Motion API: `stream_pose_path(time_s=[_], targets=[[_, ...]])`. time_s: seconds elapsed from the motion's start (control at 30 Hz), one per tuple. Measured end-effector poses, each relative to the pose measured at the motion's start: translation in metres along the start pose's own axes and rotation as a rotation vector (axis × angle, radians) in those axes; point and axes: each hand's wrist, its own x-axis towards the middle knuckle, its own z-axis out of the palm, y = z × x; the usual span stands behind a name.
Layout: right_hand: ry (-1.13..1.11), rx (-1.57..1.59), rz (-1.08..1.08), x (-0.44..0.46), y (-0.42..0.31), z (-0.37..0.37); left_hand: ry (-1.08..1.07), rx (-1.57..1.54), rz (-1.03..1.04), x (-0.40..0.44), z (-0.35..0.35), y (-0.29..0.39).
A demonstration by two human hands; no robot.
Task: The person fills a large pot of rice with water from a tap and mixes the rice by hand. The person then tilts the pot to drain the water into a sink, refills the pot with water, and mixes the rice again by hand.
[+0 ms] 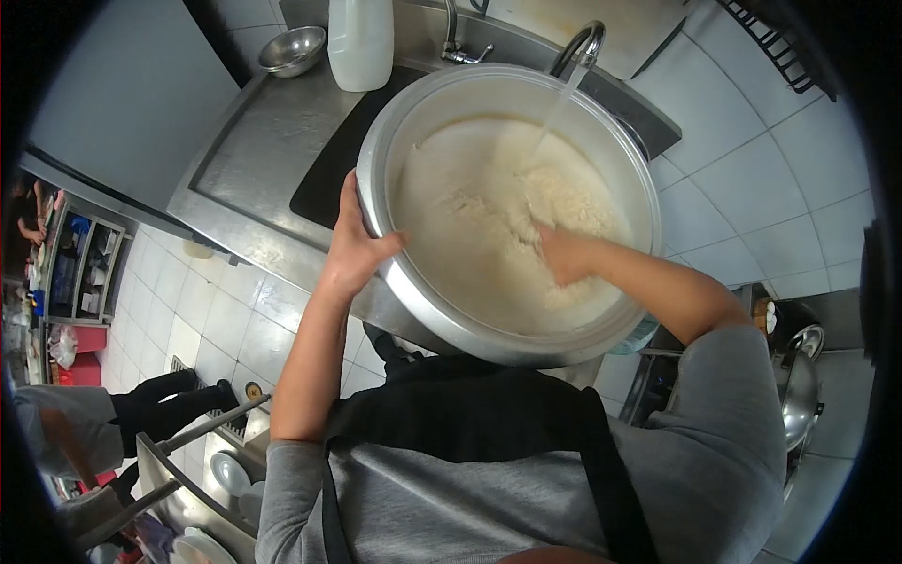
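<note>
A large round metal pot (399, 282) rests over the sink, holding cloudy water and pale rice-like grains (564, 202). Water runs into it from the curved faucet (590, 42) at the back. My left hand (355, 242) grips the pot's left rim, thumb over the edge and fingers along the outside. Inside the pot, right of the middle, my right hand (564, 254) is dipped into the grains. Its fingers are partly hidden by the grains and water, so whether they are closed cannot be made out.
On the steel counter (254, 150) stand a metal bowl (293, 52) and a white plastic jug (361, 47). A black mat (324, 179) lies beside the pot. Another person (70, 428) stands at the lower left, near stacked plates (230, 473). Pans hang at the right.
</note>
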Motion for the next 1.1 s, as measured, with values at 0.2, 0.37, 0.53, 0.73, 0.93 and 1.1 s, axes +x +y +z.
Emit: stream_pose_path(time_s=[0.2, 0.37, 0.53, 0.73, 0.93, 1.1], targets=[[-0.059, 0.046, -0.119, 0.023, -0.063, -0.009, 0.023, -0.022, -0.008, 0.000, 0.004, 0.001], [-0.103, -0.197, -0.191, 0.149, -0.051, -0.037, 0.030, 0.009, -0.017, 0.000, 0.002, -0.001], [0.151, 0.074, 0.137, 0.193, 0.041, -0.054, 0.014, -0.011, -0.026, 0.000, 0.001, 0.000], [0.177, 0.302, 0.584, 0.045, 0.090, -0.073, 0.004, -0.034, -0.023, -0.002, 0.002, 0.007], [-0.147, 1.420, 0.362, 0.016, 0.104, 0.041, 0.004, -0.019, -0.023, -0.001, 0.002, 0.001], [-0.277, 1.658, 0.527, 0.037, 0.023, 0.053, 0.006, -0.036, -0.023, -0.002, 0.003, 0.002]])
